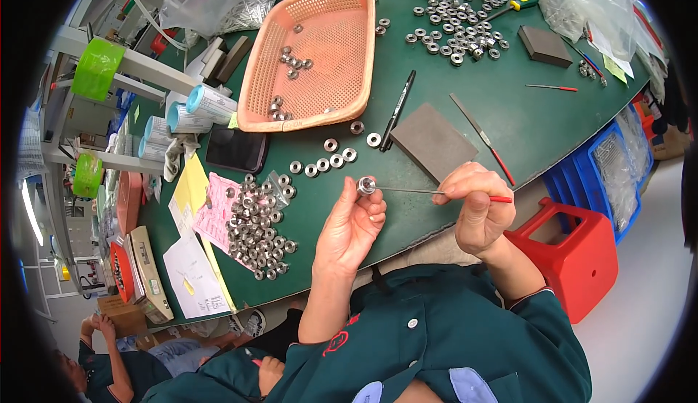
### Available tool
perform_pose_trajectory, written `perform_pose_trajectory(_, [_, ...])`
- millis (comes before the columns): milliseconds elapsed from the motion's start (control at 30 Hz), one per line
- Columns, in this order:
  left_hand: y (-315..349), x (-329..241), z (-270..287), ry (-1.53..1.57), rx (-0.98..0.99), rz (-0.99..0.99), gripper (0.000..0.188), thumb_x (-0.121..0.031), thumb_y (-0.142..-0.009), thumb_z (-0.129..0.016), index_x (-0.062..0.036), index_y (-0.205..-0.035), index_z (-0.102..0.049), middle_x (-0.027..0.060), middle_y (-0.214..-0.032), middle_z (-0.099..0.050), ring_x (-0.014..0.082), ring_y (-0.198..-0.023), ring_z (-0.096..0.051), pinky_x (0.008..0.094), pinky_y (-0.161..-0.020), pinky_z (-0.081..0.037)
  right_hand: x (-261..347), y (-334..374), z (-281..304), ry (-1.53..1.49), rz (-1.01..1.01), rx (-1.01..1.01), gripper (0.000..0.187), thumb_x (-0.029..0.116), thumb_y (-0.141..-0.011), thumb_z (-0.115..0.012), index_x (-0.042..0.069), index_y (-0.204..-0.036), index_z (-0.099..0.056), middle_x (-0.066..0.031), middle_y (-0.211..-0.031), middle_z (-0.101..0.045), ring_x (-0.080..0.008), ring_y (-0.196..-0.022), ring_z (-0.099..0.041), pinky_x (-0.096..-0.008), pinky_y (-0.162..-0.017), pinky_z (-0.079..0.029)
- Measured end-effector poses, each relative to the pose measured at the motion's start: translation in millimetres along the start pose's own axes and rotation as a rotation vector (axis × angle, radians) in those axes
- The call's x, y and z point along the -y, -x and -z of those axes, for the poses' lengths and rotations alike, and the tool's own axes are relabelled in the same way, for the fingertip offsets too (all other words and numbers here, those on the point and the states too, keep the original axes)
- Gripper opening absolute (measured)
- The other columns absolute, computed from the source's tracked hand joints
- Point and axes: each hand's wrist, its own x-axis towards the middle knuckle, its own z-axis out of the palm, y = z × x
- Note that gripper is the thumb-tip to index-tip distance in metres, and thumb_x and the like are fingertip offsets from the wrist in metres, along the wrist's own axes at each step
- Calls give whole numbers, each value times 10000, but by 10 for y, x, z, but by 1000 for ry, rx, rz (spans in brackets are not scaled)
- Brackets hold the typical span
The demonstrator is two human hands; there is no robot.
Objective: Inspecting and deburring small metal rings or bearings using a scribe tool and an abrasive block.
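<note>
My left hand (346, 234) is closed, pinching a small shiny metal ring (366, 185) between thumb and fingers above the near edge of the table. My right hand (481, 210) grips a thin needle file (408, 190) by its red handle. Leftward runs the file's slim shaft, its tip meeting the ring at or in the bore; exactly where it touches is too small to tell. Just beyond my hands lies a grey rectangular block (434, 141), with a flat red-handled file (474, 128) to its right.
An orange mesh basket (251, 105) holds several rings. A ring pile (258, 228) lies at left beside a dark phone (237, 148); more rings (454, 29) spread at the back. A black marker (398, 112) lies mid-table. A red stool (574, 258) stands at right; co-workers (120, 367) sit lower left.
</note>
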Motion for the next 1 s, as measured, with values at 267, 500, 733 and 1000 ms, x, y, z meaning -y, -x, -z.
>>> perform_pose_trajectory(267, [26,62,-28,-157,11,-4,351,-353,-886,-529,-3,-913,-535,22,-702,-429,87,-606,-365,180,-500,-331,-66,-49,-53,26,-135,184,241,149,-945,-404,-21,-820,-520,-105,-690,-568,-162,-576,-534,-263,-521,-444])
perform_pose_trajectory(500, [-4,68,-64,-87,61,73,290,-313,-871,-566,-29,-813,-567,28,-664,-479,98,-584,-393,209,-503,-330,-132,-73,-135,146,35,191,219,204,-878,-547,23,-755,-554,-63,-648,-587,-197,-534,-560,-290,-492,-437])
perform_pose_trajectory(733, [-9,30,-109,-75,18,80,256,-281,-865,-584,-54,-756,-536,12,-624,-398,92,-551,-322,204,-483,-291,-167,-101,-137,130,30,204,184,143,-878,-535,12,-749,-544,-85,-639,-576,-184,-528,-548,-282,-475,-429])
perform_pose_trajectory(1000, [13,23,-100,5,42,106,243,-261,-866,-583,-54,-755,-526,10,-621,-394,87,-555,-329,199,-474,-288,-143,-87,-61,54,-65,156,280,216,-930,-459,-22,-805,-541,-96,-635,-568,-158,-545,-533,-255,-475,-421])
